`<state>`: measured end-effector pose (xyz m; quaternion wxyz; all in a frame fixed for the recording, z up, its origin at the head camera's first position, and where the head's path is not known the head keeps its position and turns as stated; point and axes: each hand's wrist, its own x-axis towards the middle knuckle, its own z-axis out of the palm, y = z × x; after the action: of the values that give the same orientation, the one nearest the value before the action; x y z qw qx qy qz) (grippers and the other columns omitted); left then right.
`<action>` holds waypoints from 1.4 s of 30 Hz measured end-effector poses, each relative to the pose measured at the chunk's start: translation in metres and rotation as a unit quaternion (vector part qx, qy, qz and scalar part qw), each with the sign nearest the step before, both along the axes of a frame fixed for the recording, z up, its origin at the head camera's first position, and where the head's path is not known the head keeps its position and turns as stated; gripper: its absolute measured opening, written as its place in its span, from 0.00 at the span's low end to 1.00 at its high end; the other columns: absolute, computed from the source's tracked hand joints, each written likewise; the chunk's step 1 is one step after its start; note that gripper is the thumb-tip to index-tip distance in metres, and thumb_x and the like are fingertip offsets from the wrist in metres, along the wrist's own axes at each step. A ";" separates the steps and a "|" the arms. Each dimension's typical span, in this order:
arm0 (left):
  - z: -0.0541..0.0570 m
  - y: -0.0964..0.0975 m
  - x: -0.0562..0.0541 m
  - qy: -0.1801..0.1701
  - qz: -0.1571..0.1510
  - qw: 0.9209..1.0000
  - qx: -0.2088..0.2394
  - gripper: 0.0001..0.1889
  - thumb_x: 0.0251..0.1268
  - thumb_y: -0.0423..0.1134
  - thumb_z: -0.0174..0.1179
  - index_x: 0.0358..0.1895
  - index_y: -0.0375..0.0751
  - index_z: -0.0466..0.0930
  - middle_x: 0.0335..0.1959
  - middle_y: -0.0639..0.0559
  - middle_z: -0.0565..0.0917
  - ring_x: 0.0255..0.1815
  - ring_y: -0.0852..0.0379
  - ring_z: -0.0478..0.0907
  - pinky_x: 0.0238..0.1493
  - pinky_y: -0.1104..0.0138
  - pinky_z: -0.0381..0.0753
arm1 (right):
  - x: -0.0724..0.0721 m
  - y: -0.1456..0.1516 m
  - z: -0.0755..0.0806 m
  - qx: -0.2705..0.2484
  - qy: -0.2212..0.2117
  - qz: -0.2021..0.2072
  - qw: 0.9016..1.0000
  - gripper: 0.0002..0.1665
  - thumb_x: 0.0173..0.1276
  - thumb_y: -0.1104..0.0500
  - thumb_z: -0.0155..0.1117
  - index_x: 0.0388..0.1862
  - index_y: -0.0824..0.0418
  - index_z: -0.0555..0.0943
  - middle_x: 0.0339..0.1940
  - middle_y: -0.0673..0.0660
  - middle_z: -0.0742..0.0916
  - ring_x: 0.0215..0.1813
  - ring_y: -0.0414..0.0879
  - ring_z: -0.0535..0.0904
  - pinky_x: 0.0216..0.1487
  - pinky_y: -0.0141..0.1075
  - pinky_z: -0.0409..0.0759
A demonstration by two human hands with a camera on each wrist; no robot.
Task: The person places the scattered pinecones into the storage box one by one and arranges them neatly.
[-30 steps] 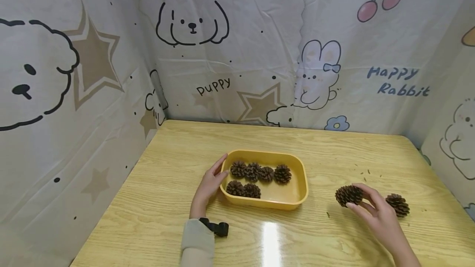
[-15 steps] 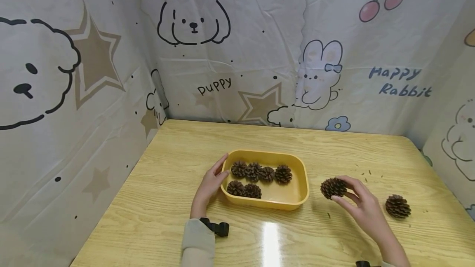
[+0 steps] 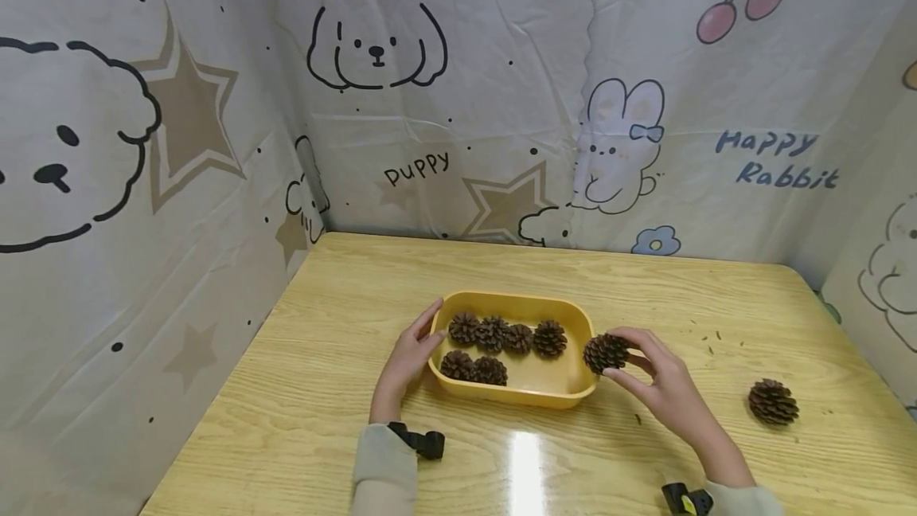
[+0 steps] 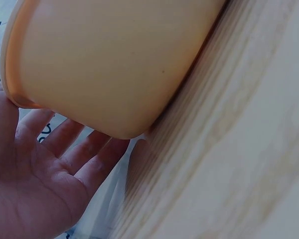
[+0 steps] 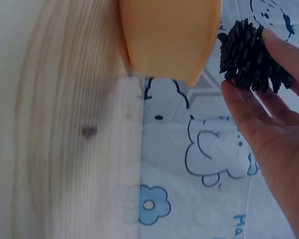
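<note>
A yellow plastic container (image 3: 512,393) stands on the table, with several pine cones (image 3: 548,338) in its left and back parts. My left hand (image 3: 407,357) holds its left end, thumb at the rim and fingers along the outside wall; the left wrist view shows those fingers (image 4: 84,149) against the wall. Between thumb and fingers my right hand (image 3: 662,381) grips a brown pine cone (image 3: 605,353) at the container's right rim. The right wrist view shows this cone raised above the tabletop, near the container's end. Another pine cone (image 3: 773,402) lies on the table at the right.
Small brown scraps (image 3: 711,338) are scattered on the wooden table (image 3: 344,301) right of the container. A printed cloth (image 3: 458,102) hangs along the back and sides of the table. Black bands with small devices (image 3: 423,443) are on the wrists.
My right hand has carried the gripped pine cone leftward from beside the loose cone to the container's right rim. My left hand and the container have stayed in place.
</note>
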<state>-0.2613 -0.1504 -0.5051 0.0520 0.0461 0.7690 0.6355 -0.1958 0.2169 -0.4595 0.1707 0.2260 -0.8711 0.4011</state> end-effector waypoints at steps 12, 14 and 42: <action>0.000 0.000 0.000 0.007 0.002 1.000 -0.003 0.29 0.74 0.36 0.52 0.76 0.49 0.59 0.79 0.45 0.57 0.79 0.42 0.55 0.77 0.48 0.60 | -0.017 -0.035 -0.002 0.040 -0.001 0.078 0.996 0.30 0.60 0.66 0.70 0.63 0.60 0.75 0.58 0.57 0.81 0.61 0.37 0.76 0.55 0.42 0.85; 0.000 0.000 0.000 0.007 0.001 1.000 -0.004 0.29 0.74 0.36 0.52 0.76 0.49 0.59 0.79 0.45 0.57 0.79 0.42 0.55 0.77 0.48 0.60 | -0.020 -0.041 -0.003 0.047 -0.003 0.092 0.995 0.30 0.59 0.67 0.71 0.61 0.61 0.75 0.58 0.57 0.81 0.60 0.46 0.78 0.55 0.45 0.85; 0.003 0.000 0.002 0.006 0.002 1.000 -0.003 0.30 0.74 0.37 0.52 0.77 0.51 0.58 0.79 0.45 0.57 0.79 0.42 0.56 0.76 0.48 0.62 | -0.043 -0.092 0.002 0.207 -0.061 0.196 0.957 0.26 0.61 0.62 0.71 0.58 0.61 0.76 0.55 0.57 0.82 0.56 0.53 0.79 0.53 0.46 0.83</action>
<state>-0.2589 -0.1503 -0.5023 0.0467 0.0481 0.7715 0.6327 -0.2390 0.1245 -0.4572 -0.0155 0.3973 -0.8827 0.2504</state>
